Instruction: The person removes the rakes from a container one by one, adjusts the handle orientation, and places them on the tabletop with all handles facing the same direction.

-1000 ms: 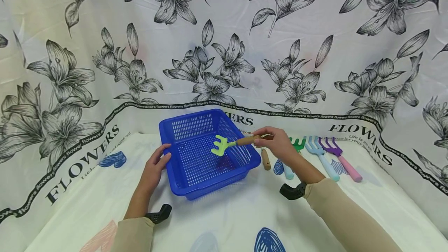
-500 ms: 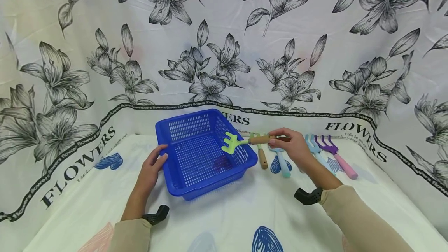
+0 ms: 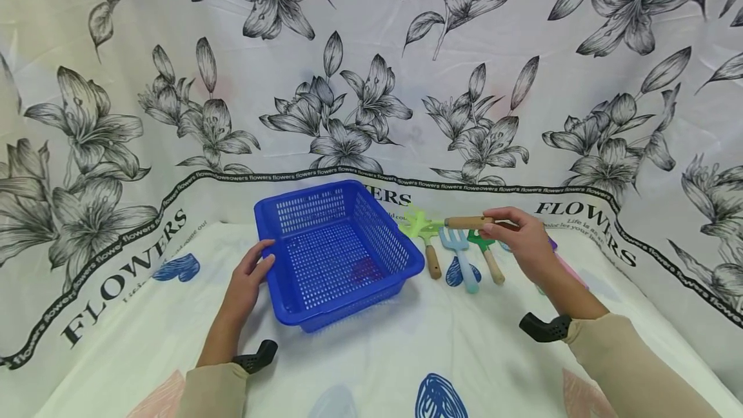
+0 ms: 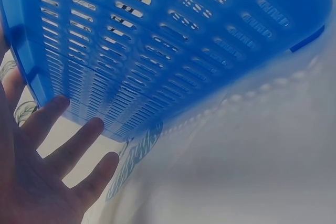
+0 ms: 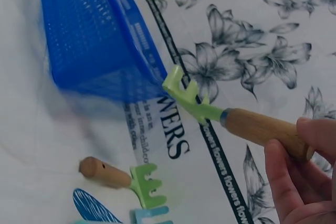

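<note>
My left hand [image 3: 246,279] holds the left rim of a blue plastic basket [image 3: 336,317] with thumb and index finger; in the left wrist view the other fingers [image 4: 79,145] spread out beside the slotted wall. Right of the basket, my right hand [image 3: 522,237] pinches the end of the wooden handle of a hand rake [image 5: 262,129]. Its light green tines point left, away from the fingers. In the head view this rake hangs over a second light green rake [image 3: 433,262] with a wooden handle, lying on the cloth.
Beside that rake lie a light blue rake [image 3: 462,263] and a dark green one [image 3: 492,263] with a wooden handle. A purple-and-pink rake [image 3: 571,271] is partly hidden behind my right arm. Flower-printed cloth [image 3: 371,108] rises behind everything.
My right hand has carried the light green rake rightward, from over the basket to above the rakes on the cloth. My left hand has stayed at the basket rim.
</note>
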Demonstrator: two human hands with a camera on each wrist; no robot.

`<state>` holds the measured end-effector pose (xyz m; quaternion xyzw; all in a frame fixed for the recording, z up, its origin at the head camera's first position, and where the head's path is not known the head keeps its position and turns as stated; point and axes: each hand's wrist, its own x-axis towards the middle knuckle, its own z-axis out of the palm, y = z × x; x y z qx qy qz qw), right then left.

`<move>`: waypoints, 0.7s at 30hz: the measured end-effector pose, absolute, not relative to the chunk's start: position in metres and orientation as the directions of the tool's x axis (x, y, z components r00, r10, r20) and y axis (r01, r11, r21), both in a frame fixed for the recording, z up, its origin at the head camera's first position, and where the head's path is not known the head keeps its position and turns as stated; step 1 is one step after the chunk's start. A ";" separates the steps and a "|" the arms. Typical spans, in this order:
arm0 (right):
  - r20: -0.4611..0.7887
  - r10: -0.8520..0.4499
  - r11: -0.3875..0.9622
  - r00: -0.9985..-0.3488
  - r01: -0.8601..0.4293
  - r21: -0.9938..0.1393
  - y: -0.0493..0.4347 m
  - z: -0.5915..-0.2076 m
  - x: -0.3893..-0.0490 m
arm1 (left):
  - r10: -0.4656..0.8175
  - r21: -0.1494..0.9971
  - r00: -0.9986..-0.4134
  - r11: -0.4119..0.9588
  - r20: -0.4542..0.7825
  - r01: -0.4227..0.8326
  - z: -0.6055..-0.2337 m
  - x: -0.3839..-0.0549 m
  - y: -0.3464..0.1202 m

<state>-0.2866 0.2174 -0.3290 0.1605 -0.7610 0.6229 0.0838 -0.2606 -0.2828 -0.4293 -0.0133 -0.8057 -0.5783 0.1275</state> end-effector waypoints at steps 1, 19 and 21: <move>0.337 -0.130 0.184 -0.933 -0.356 -0.916 0.221 -0.328 -0.285 | -0.126 0.928 -0.967 0.333 0.220 0.167 -0.429 -0.261 -0.283; 0.331 0.079 0.053 -0.940 -0.328 -0.943 0.278 -0.335 -0.271 | -0.132 0.920 -0.967 0.359 0.219 0.160 -0.431 -0.261 -0.283; 0.318 0.108 0.034 -0.942 -0.316 -0.948 0.283 -0.337 -0.270 | -0.133 0.920 -0.967 0.360 0.219 0.158 -0.432 -0.262 -0.284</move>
